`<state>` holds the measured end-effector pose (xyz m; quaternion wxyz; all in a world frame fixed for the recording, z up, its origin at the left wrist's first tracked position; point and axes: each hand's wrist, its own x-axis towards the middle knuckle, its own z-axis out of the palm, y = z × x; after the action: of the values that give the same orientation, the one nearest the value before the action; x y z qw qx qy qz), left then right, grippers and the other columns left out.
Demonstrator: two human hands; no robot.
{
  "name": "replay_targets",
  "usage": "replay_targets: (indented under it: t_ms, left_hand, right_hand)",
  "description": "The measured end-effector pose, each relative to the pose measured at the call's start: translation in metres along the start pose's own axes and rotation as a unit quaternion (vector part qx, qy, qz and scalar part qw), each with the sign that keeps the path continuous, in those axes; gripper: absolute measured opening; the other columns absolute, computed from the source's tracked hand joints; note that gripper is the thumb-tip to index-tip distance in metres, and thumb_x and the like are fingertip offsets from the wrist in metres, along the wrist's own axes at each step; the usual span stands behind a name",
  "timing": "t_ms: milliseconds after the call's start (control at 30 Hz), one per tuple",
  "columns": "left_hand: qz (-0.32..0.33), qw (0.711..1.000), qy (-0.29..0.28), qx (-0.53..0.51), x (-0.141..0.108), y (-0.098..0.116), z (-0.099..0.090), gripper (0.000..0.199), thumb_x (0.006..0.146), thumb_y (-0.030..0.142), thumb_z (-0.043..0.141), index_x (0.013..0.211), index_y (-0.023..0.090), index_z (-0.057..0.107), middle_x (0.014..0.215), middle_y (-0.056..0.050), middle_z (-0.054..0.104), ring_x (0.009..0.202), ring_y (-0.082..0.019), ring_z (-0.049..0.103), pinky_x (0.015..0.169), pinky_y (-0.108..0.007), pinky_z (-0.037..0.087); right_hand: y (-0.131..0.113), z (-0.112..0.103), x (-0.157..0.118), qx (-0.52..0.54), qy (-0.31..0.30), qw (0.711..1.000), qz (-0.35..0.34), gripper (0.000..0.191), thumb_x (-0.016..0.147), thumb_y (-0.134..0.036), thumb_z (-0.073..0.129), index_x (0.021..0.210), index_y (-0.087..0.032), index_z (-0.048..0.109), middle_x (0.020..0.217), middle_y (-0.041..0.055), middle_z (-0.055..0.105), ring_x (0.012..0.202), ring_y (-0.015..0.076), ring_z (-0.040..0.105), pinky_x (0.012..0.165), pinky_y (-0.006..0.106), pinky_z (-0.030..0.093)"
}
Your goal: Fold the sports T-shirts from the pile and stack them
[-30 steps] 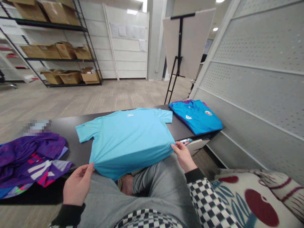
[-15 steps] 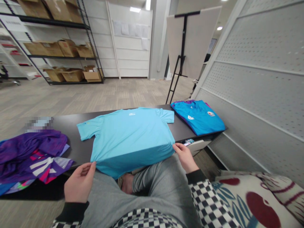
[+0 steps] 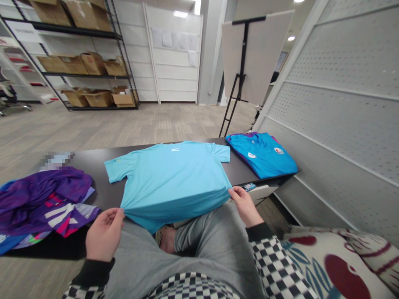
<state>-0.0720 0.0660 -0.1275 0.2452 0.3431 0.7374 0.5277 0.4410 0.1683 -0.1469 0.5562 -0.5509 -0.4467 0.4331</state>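
A light blue T-shirt (image 3: 174,178) lies spread over the dark table (image 3: 93,160), with its collar at the far side and its sleeves out to both sides. Its lower hem hangs past the near edge above my lap. My left hand (image 3: 104,234) pinches the hem's left corner between thumb and fingers. At the opposite corner, my right hand (image 3: 246,205) grips the hem in the same way. The cloth between the hands is drawn fairly taut, with slanting creases near the left corner.
Crumpled purple shirts (image 3: 46,203) lie at the table's left end. Folded blue shirts (image 3: 262,153) are stacked at the right end. A perforated grey panel (image 3: 336,108) rises on the right, beside a patterned cushion (image 3: 339,261). An easel (image 3: 241,62) stands behind the table.
Both hands keep hold of the hem. The left corner is pulled slightly outward, and more creases run from it. The whole view has shifted a little.
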Motion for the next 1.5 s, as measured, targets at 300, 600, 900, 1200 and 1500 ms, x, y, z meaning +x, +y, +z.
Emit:
replay_targets:
  t_ms: [300, 600, 900, 1200, 1500]
  left_hand:
    - [-0.028, 0.994, 0.048, -0.097, -0.014, -0.019, 0.013, 0.062, 0.074, 0.068, 0.090, 0.105, 0.017, 0.074, 0.079, -0.002, 0.075, 0.065, -0.017, 0.066, 0.060, -0.029, 0.052]
    - [-0.082, 0.996, -0.020, -0.036, -0.014, -0.028, 0.024, 0.065, 0.067, 0.072, 0.095, 0.099, 0.019, 0.077, 0.094, -0.010, 0.085, 0.093, -0.031, 0.082, 0.088, -0.043, 0.065]
    - [-0.042, 0.993, 0.021, -0.106, -0.015, -0.047, 0.022, 0.058, 0.073, 0.065, 0.091, 0.105, 0.018, 0.078, 0.103, -0.011, 0.085, 0.094, -0.028, 0.080, 0.086, -0.041, 0.066]
    - [-0.044, 0.989, -0.072, -0.118, -0.008, -0.047, 0.018, 0.059, 0.071, 0.069, 0.093, 0.098, 0.024, 0.067, 0.093, -0.006, 0.083, 0.093, -0.029, 0.081, 0.091, -0.042, 0.066]
    - [0.097, 0.953, -0.132, 0.253, 0.006, -0.025, -0.001, 0.030, 0.073, 0.058, 0.078, 0.080, 0.029, 0.077, 0.101, -0.014, 0.086, 0.109, -0.039, 0.080, 0.097, -0.044, 0.062]
  right_hand:
    - [0.013, -0.003, 0.005, 0.029, 0.041, 0.998, 0.022, 0.061, 0.067, -0.077, 0.100, 0.091, -0.025, 0.079, 0.086, 0.0048, 0.077, 0.081, 0.0254, 0.067, 0.080, 0.040, 0.057]
    - [0.026, -0.002, -0.004, -0.004, -0.003, 1.000, 0.015, 0.061, 0.072, -0.074, 0.098, 0.098, -0.021, 0.082, 0.099, 0.0086, 0.084, 0.093, 0.0274, 0.073, 0.095, 0.043, 0.056]
    - [0.031, 0.000, -0.008, -0.004, 0.004, 1.000, 0.001, 0.060, 0.074, -0.074, 0.098, 0.100, -0.023, 0.077, 0.096, 0.0062, 0.080, 0.092, 0.0264, 0.071, 0.093, 0.042, 0.056]
    - [0.030, -0.006, -0.007, -0.004, -0.029, 0.999, 0.014, 0.061, 0.074, -0.072, 0.098, 0.104, -0.023, 0.080, 0.106, 0.0100, 0.085, 0.101, 0.0313, 0.076, 0.103, 0.048, 0.057]
    - [0.025, -0.015, -0.008, -0.187, -0.035, 0.982, 0.002, 0.038, 0.070, -0.057, 0.092, 0.094, -0.028, 0.086, 0.106, 0.0114, 0.088, 0.110, 0.0412, 0.077, 0.107, 0.055, 0.054]
